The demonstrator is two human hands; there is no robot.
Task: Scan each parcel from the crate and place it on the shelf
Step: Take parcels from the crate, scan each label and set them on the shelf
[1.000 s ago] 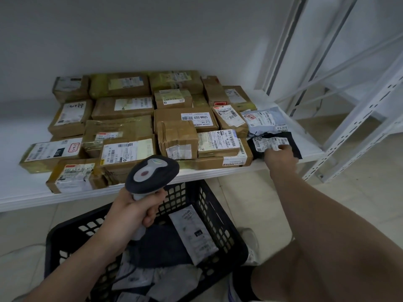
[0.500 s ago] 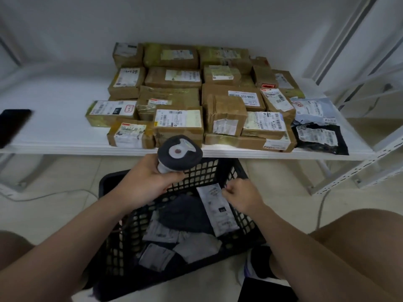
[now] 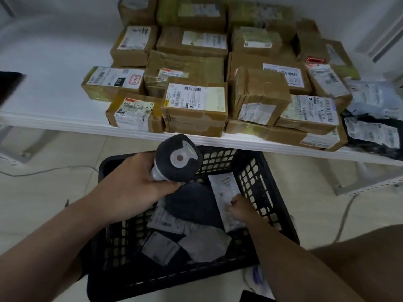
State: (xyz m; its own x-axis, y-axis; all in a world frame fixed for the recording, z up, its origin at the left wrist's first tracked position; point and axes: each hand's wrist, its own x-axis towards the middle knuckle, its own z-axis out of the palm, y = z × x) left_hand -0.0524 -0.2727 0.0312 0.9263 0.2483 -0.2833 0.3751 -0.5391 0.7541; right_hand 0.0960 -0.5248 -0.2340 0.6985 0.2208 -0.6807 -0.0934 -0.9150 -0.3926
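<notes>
Our right hand (image 3: 237,209) is down in the black crate (image 3: 265,184), fingers curled onto a flat, soft parcel (image 3: 224,188) with a white label that leans against the crate's right wall. Our left hand (image 3: 133,190) is wrapped round the scanner (image 3: 177,159), held just above the crate's far rim. We judge this the pick-up step: next we must lift the parcel clear, turn its label to the scanner, then carry it to the white shelf (image 3: 54,118) beyond, where brown boxes (image 3: 194,105) stand packed and soft bags (image 3: 370,131) lie at the right end.
</notes>
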